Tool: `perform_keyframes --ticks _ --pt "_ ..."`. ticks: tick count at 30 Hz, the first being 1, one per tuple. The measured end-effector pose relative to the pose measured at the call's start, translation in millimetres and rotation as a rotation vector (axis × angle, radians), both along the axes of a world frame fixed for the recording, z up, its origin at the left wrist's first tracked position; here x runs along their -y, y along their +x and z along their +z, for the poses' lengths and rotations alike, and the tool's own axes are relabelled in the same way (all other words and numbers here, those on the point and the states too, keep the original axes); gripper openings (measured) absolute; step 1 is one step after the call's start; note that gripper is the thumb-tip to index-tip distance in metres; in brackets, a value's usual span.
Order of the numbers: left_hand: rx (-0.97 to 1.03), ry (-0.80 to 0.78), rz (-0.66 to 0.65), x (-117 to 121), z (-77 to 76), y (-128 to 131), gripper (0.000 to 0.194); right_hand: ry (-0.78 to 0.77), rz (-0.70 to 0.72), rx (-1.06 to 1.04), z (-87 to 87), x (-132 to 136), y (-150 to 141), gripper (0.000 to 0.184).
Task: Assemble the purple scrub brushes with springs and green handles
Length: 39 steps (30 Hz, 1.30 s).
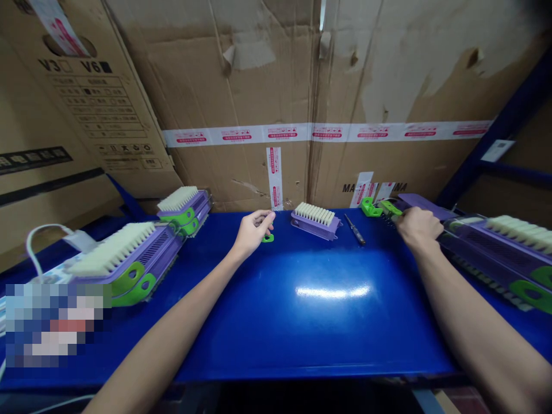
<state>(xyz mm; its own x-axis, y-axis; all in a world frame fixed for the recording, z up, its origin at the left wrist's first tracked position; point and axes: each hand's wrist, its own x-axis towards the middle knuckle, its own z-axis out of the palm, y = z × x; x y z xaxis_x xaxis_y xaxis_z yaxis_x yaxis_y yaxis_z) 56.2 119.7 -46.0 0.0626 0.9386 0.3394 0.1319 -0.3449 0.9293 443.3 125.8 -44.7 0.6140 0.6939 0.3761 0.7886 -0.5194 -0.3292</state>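
My left hand [255, 231] is over the back middle of the blue table, fingers curled. A small green plastic piece with a hole [268, 238] shows just under its fingertips and seems to be held by them. Toward the back right, my right hand [418, 225] is closed, its knuckles up and its fingertips mostly hidden. It touches the area of a flat green plastic part [389, 208], beside a green bracket [371, 207]. Between the hands lie a purple brush-like block with cream bristles [315, 221] and a screwdriver [355, 230].
Purple bristle blocks with green ends are stacked at left [129, 259], back left [184, 210] and right [504, 247]. A white plug with a cable [81, 240] lies at far left. Cardboard [241, 167] walls the back of the blue table [302, 333]. A blue post [487, 144] stands at right.
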Motion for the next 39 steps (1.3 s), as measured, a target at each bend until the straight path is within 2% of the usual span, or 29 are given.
perform_keyframes --ticks 6,9,11,14,17,20,24,27,30,34,37,39 --pt "-0.003 0.003 0.006 1 0.4 0 0.046 0.002 0.010 0.023 -0.2 4 -3 0.037" --pt "-0.012 0.025 0.036 1 0.5 1 0.043 0.015 0.059 0.063 6.7 8 -13 0.044" --pt "-0.045 0.082 0.077 2 0.0 2 0.040 0.078 0.119 0.115 13.2 10 -26 0.044" --pt "-0.144 0.184 0.130 4 -1.4 3 0.034 0.274 0.291 0.204 21.1 15 -56 0.042" --pt "-0.232 0.266 0.150 8 -2.7 4 0.028 0.410 0.648 0.202 21.6 25 -97 0.043" --pt "-0.246 0.337 0.157 14 -3.9 9 0.022 0.429 0.953 -0.091 13.6 38 -142 0.050" --pt "-0.258 0.382 0.082 26 -6.8 24 0.019 0.331 1.110 -0.678 1.0 53 -186 0.066" --pt "-0.371 0.471 -0.025 36 -9.7 37 0.022 0.377 1.114 -0.866 -1.8 58 -198 0.073" --pt "-0.529 0.589 -0.077 42 -11.0 42 0.034 0.445 1.064 -0.887 1.3 55 -192 0.070" --pt "-0.718 0.662 -0.062 39 -8.5 35 0.041 0.515 0.945 -0.693 11.4 42 -164 0.063" --pt "-0.818 0.681 0.032 29 -4.7 21 0.036 0.546 0.817 -0.462 20.1 30 -134 0.056" --pt "-0.869 0.689 0.110 21 -3.0 11 0.033 0.531 0.719 -0.386 24.3 23 -114 0.052"
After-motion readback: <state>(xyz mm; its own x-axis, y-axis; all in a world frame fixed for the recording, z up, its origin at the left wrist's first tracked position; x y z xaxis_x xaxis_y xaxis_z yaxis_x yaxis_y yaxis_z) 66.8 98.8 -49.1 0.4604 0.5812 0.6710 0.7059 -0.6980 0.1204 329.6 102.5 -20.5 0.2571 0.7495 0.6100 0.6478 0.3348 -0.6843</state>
